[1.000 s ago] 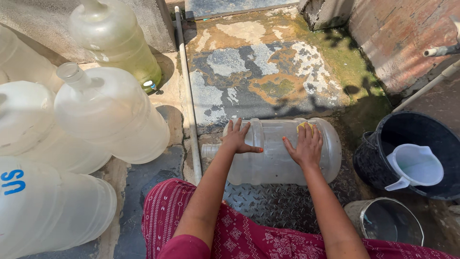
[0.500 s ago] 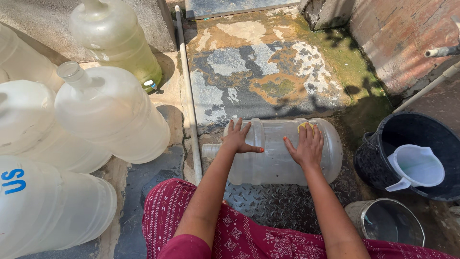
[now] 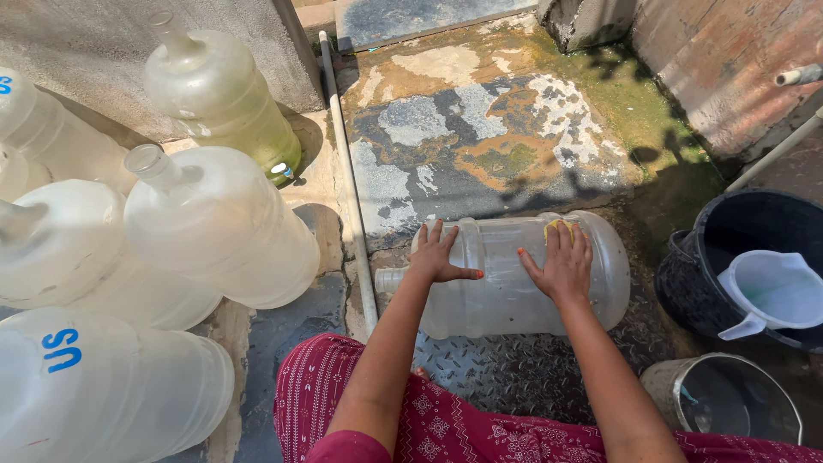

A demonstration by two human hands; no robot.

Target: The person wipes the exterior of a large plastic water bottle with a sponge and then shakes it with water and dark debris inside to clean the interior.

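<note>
Both hands on a clear water jug (image 3: 506,283) lying sideways.
Left hand (image 3: 435,255) rests flat, fingers spread, near the neck; right hand (image 3: 561,261) presses a yellow sponge (image 3: 557,226) flat against the jug.

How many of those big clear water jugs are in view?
7, maybe more out of frame: one lying under both hands; six at left, sliver.

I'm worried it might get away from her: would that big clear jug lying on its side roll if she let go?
Probably. The jug is round and lies sideways on the metal plate, steadied by the left hand and right hand. It looks empty, so likely light. Wet plastic may be slippery.
</note>
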